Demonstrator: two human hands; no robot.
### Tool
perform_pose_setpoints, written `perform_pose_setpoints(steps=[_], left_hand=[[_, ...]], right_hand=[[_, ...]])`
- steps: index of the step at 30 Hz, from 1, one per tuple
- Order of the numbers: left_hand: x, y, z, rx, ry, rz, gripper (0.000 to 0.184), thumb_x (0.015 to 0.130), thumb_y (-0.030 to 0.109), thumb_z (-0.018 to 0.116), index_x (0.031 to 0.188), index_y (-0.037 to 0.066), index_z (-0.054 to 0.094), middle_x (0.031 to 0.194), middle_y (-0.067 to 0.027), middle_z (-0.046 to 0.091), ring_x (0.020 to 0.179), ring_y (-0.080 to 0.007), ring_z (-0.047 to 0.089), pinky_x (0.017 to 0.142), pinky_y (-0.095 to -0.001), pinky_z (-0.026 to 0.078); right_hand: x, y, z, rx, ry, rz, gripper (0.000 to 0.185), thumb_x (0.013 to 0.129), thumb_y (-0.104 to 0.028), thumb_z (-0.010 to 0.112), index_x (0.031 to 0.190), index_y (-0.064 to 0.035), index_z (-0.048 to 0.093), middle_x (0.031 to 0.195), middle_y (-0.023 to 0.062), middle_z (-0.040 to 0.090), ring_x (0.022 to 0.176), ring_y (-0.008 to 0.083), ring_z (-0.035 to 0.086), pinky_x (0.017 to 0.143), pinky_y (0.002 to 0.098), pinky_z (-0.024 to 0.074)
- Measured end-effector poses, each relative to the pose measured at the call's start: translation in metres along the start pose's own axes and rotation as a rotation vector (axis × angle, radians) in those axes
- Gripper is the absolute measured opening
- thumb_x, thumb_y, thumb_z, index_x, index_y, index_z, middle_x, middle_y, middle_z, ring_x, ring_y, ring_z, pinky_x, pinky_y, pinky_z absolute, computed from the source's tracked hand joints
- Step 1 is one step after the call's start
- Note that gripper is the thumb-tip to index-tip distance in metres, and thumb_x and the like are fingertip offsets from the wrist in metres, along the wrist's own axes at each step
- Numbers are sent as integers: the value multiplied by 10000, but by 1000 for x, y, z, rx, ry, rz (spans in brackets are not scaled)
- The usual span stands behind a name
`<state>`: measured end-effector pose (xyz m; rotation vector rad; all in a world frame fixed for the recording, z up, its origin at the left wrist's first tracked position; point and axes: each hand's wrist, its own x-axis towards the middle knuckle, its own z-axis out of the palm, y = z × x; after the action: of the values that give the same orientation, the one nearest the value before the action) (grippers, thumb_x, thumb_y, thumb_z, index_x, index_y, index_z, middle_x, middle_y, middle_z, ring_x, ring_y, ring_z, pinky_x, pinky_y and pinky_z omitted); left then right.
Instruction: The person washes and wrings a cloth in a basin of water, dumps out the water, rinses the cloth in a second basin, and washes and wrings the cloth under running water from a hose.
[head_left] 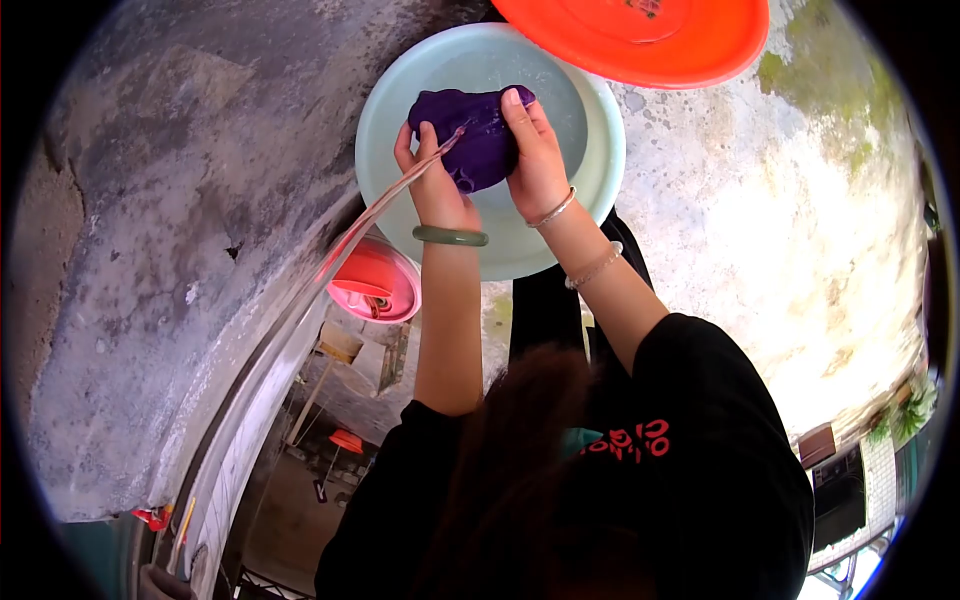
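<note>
My left hand (440,185) grips the left side of a wet-looking, bunched purple cloth (480,145). On the cloth's right side, my right hand (537,150) is closed with the thumb on top. Both hands hold it above a pale blue-green basin (607,130), which has water in it. A thin, glossy, pinkish strand (385,200) runs from the lower left across my left hand to the cloth; whether it is a hose or a stream of water I cannot tell. The fingers beneath the cloth are partly hidden.
A large red basin or lid (660,45) overlaps the top right of the pale basin. Close by on the left stands a pink bucket (410,300) with red items in it. Rough grey concrete (190,200) lies to the left.
</note>
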<state>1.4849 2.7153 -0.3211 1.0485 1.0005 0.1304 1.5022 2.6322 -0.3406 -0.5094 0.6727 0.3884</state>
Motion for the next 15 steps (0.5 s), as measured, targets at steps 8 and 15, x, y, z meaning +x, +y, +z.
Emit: perform_pose_setpoints(steps=[8, 15], left_hand=[[32, -6, 4, -62, -419, -577, 340, 896, 350, 505, 1063, 61, 570, 989, -57, 619, 891, -177, 603, 801, -334, 495], [67, -40, 40, -188, -140, -267, 289, 720, 140, 680, 952, 45, 535, 874, -66, 595, 767, -184, 599, 674, -313, 508]], right_hand=[[-6, -10, -10, -507, -128, -167, 167, 869, -200, 591, 848, -35, 575, 755, 4, 559, 740, 83, 500, 675, 247, 418], [-10, -19, -27, -1116, -25, -605, 259, 875, -244, 548, 1032, -38, 568, 1090, 118, 533, 1025, 256, 465, 911, 317, 354]])
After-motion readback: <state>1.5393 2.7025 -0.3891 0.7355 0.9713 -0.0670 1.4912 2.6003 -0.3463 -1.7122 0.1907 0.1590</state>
